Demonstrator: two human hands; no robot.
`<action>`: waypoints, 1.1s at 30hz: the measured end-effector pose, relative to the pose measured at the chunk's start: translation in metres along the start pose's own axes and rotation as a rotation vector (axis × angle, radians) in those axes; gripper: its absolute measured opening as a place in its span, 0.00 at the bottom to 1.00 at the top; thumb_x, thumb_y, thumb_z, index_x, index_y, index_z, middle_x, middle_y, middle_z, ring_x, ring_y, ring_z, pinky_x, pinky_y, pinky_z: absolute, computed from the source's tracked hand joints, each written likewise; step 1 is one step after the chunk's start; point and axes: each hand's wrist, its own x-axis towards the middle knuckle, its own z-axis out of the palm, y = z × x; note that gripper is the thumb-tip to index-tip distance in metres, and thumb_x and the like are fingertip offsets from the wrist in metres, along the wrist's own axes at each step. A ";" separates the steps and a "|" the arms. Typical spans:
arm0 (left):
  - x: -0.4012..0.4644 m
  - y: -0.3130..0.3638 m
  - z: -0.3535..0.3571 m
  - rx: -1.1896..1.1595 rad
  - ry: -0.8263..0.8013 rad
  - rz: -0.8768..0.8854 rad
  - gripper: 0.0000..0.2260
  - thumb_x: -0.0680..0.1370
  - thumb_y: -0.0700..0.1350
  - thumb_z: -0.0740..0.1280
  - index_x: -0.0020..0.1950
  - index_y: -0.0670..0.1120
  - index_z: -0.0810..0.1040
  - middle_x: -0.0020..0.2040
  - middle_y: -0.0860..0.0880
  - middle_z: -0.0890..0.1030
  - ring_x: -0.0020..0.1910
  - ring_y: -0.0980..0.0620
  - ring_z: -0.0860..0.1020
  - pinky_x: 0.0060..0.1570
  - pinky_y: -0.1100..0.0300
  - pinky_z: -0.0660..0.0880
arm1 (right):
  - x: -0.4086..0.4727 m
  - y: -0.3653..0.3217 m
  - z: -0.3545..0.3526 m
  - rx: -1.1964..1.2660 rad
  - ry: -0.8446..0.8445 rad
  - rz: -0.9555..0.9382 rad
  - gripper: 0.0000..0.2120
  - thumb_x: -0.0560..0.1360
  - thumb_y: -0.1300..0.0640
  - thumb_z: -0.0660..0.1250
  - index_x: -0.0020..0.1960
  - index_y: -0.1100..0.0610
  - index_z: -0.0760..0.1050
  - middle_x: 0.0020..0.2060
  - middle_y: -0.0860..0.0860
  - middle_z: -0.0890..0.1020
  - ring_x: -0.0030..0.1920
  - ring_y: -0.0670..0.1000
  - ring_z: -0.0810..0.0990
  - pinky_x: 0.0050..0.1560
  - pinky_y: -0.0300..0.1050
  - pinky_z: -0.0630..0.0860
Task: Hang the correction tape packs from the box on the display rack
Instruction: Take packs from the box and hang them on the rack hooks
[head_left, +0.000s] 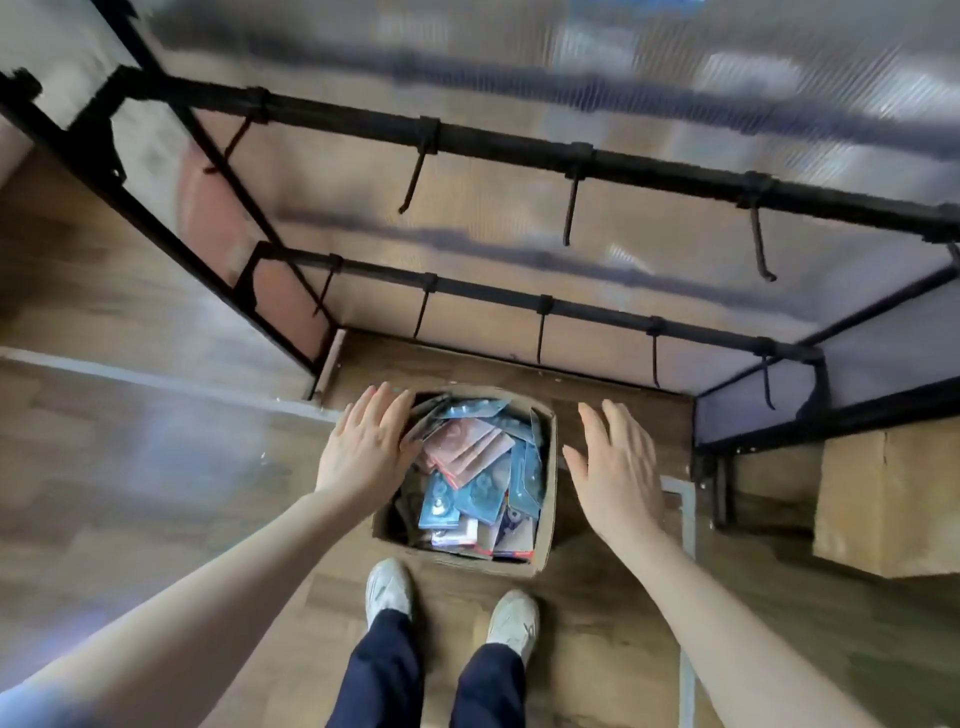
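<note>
Box: open brown cardboard box (546, 483) on the wood-look floor, right in front of the person's pale sneakers (388, 586), between the two hands and below them. Likely set there so packs are within reach of the rack.
Packs: loose heap of flat blue and pink correction tape packs (480, 470) inside the box, lying at all angles; none lifted out.
Left hand: left hand (366, 447) spread flat, fingers straight and apart, holding nothing, over the box's left rim; whether it touches the cardboard I cannot tell.
Right hand: right hand (615, 462) also flat and empty, fingers straight, just outside the box's right wall, apart from it.
Rack: black metal display rack (519, 139) beyond the hands, two crossbars with hanging hooks (570, 210); every visible hook is bare.
Why so: both palms flank the box, which reads as a reach to steady or shift it, or to dip in.
Progress: hanging looks not yet begun.
Nearby: second plain cardboard box (878, 499) further right of the right hand, under the rack's edge.
</note>
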 end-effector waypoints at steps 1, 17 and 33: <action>0.000 -0.004 0.015 0.010 -0.033 -0.010 0.28 0.81 0.54 0.58 0.78 0.49 0.54 0.79 0.46 0.53 0.78 0.48 0.50 0.74 0.55 0.48 | -0.003 0.003 0.016 -0.002 -0.003 0.006 0.24 0.74 0.55 0.69 0.68 0.61 0.71 0.66 0.62 0.72 0.67 0.63 0.70 0.67 0.57 0.65; 0.026 -0.054 0.198 0.088 -0.351 0.062 0.28 0.82 0.56 0.54 0.79 0.51 0.46 0.79 0.47 0.49 0.78 0.49 0.47 0.74 0.56 0.45 | -0.037 0.036 0.179 -0.047 -0.152 0.114 0.26 0.69 0.57 0.74 0.64 0.63 0.73 0.62 0.65 0.75 0.63 0.65 0.74 0.61 0.61 0.69; 0.137 -0.050 0.301 0.149 -0.430 0.128 0.28 0.83 0.55 0.50 0.79 0.50 0.42 0.79 0.46 0.44 0.78 0.48 0.45 0.74 0.55 0.46 | -0.007 0.061 0.277 -0.005 -0.147 0.096 0.24 0.73 0.56 0.69 0.66 0.62 0.71 0.63 0.65 0.73 0.64 0.66 0.72 0.61 0.62 0.70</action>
